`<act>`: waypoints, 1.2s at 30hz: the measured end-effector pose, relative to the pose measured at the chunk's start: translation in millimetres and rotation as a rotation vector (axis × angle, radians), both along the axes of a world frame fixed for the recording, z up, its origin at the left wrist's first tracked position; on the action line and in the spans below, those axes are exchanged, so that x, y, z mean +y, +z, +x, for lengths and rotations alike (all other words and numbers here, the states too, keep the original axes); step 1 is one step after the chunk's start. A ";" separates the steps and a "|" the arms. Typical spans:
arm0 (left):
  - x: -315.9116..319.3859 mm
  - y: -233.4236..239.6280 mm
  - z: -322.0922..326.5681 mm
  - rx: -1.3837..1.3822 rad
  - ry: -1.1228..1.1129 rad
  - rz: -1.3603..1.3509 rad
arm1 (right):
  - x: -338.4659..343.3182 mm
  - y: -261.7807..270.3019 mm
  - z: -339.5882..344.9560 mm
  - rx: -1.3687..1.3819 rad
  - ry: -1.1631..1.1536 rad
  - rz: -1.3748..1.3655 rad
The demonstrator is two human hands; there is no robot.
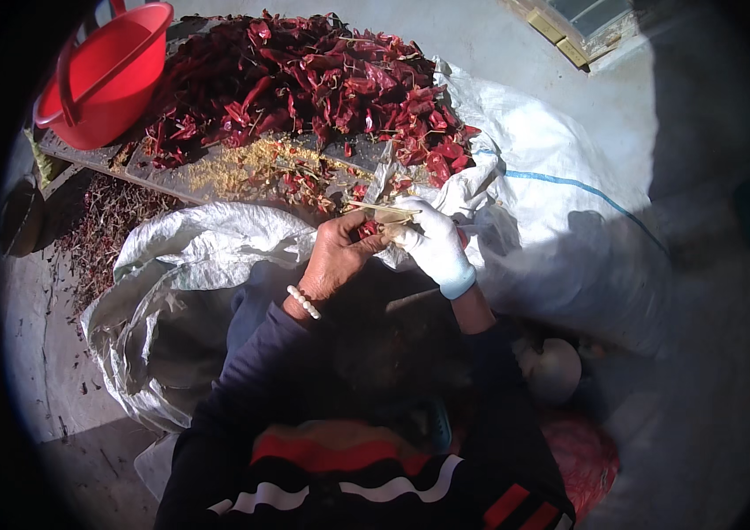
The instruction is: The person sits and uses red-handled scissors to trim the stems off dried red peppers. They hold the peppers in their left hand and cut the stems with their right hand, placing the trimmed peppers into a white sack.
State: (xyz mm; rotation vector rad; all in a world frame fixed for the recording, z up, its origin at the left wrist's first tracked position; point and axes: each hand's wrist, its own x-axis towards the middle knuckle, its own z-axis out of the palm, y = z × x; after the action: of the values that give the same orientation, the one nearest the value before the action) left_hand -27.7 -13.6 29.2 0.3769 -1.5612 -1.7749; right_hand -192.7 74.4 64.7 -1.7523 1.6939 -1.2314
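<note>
My left hand (342, 250), bare with a white beaded bracelet at the wrist, has its thumb and fingers pinched together at small red dried chili pieces (368, 229). Close against it on the right is my right hand (429, 242) in a white glove, its fingers closed around a thin, pale stick-like tool (385, 207) that points left; its exact kind cannot be told. Just beyond both hands, yellow chili seeds (236, 171) and red fragments lie scattered on a dark board. A large heap of dried red chilies (322, 73) rises behind them.
A red plastic bucket (110, 79) stands at the back left. An open white woven sack (216, 228) lies at my left; a full one with a blue stripe (547, 199) is at the right. Stems and debris (106, 218) cover the floor at left. A red mesh bag (580, 457) sits lower right.
</note>
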 end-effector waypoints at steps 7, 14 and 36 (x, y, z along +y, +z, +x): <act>-5.6 -11.9 7.3 -0.149 -0.087 -0.266 | 9.6 -6.9 34.8 0.396 -0.199 -0.318; 7.2 0.5 5.5 -0.067 -0.052 -0.645 | 36.8 -46.8 24.2 -1.074 -0.290 -0.102; -13.9 -12.6 -2.9 0.364 -0.244 0.933 | -115.7 -99.0 -200.7 1.032 -0.843 0.520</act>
State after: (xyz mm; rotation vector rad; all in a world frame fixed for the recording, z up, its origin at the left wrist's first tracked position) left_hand -30.6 -27.5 16.6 0.2675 -0.4663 -2.5223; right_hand -393.5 -41.3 -34.3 -1.3960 3.1547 0.1050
